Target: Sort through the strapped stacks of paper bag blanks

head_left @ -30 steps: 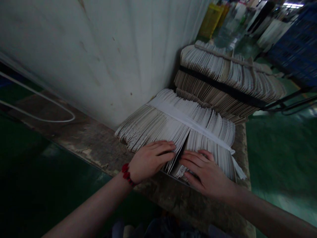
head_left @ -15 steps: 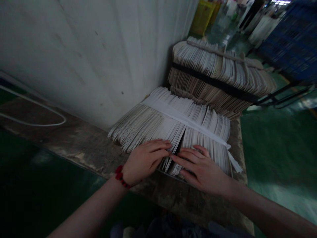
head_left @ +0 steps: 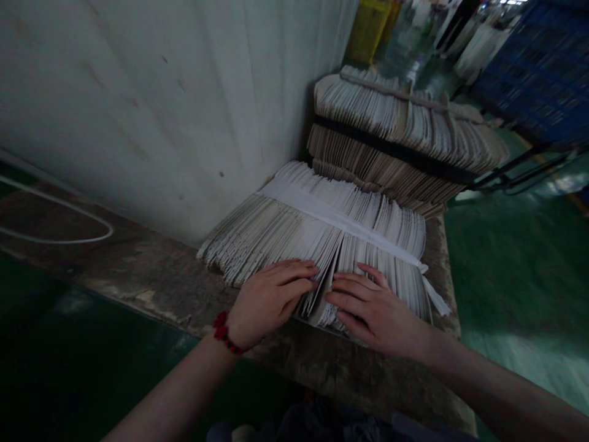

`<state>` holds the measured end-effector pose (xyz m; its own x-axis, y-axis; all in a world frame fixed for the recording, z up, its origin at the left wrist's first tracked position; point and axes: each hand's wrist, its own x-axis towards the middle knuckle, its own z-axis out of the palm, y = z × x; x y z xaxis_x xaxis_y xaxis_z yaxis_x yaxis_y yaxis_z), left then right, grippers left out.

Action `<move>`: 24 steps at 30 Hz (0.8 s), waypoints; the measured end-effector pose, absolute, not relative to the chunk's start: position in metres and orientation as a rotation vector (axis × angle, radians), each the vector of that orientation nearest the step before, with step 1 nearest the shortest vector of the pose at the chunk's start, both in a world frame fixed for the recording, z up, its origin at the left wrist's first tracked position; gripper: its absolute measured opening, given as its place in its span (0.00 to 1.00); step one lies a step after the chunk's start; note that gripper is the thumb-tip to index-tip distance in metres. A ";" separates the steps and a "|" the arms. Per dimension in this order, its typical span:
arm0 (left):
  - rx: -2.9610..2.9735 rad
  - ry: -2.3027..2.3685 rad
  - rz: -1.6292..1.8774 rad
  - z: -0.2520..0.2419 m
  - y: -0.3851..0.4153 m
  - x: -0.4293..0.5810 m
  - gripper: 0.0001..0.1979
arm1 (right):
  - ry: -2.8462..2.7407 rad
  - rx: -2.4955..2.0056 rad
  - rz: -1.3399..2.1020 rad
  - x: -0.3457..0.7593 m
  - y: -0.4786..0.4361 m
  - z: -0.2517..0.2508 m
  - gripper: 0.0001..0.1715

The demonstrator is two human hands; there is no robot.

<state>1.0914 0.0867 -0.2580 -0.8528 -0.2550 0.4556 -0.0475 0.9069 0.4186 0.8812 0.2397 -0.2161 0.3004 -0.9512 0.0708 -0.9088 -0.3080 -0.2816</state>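
Card bundle lies crosswise on the bench, left hand and right hand pressed flat, empty, flanking its parted gap.

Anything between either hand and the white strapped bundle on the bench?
Nothing visible. The left hand and right hand both lie flat on the near edge of the white bundle, fingertips either side of a gap between sheets. The white strap crosses the bundle farther back, clear of both hands.
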 end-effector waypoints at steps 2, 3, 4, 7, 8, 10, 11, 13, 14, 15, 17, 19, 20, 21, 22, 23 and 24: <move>0.210 -2.547 -0.552 -0.257 0.087 1.092 0.13 | 1.771 -2.385 -0.349 0.882 0.240 -0.216 0.16; 0.204 -2.543 -0.555 -0.256 0.087 1.092 0.13 | 1.788 -2.392 -0.352 0.883 0.240 -0.216 0.16; 0.198 -2.541 -0.557 -0.255 0.087 1.092 0.13 | 1.794 -2.404 -0.346 0.883 0.240 -0.217 0.16; 0.192 -2.534 -0.546 -0.253 0.086 1.092 0.13 | 1.762 -2.449 -0.273 0.883 0.239 -0.216 0.18; 0.189 -2.530 -0.534 -0.252 0.086 1.092 0.13 | 1.746 -2.464 -0.247 0.882 0.238 -0.216 0.18; 0.182 -2.522 -0.509 -0.251 0.087 1.092 0.13 | 1.728 -2.485 -0.223 0.882 0.237 -0.215 0.19; 0.188 -2.523 -0.502 -0.251 0.087 1.092 0.13 | 1.725 -2.487 -0.216 0.882 0.237 -0.215 0.19; 0.231 -2.526 -0.505 -0.252 0.088 1.093 0.15 | 1.728 -2.483 -0.212 0.881 0.237 -0.215 0.19; 0.263 -2.527 -0.519 -0.253 0.089 1.093 0.17 | 1.730 -2.479 -0.212 0.881 0.238 -0.215 0.19; 0.294 -2.527 -0.539 -0.253 0.089 1.093 0.18 | 1.730 -2.475 -0.210 0.881 0.238 -0.215 0.19; 0.328 -2.522 -0.579 -0.254 0.090 1.093 0.19 | 1.731 -2.469 -0.215 0.881 0.239 -0.215 0.19; 0.334 -2.517 -0.601 -0.255 0.090 1.093 0.19 | 1.730 -2.465 -0.233 0.881 0.240 -0.215 0.19; 0.334 -2.516 -0.606 -0.255 0.090 1.093 0.19 | 1.729 -2.461 -0.247 0.882 0.240 -0.215 0.19; 0.333 -2.514 -0.608 -0.256 0.090 1.093 0.19 | 1.725 -2.454 -0.258 0.882 0.240 -0.215 0.19; 0.331 -2.513 -0.608 -0.256 0.090 1.093 0.19 | 1.722 -2.445 -0.274 0.883 0.239 -0.215 0.18; 0.329 -2.510 -0.604 -0.256 0.090 1.092 0.18 | 1.719 -2.434 -0.293 0.883 0.238 -0.214 0.18; 0.330 -2.507 -0.595 -0.256 0.090 1.092 0.18 | 1.718 -2.423 -0.319 0.883 0.236 -0.213 0.17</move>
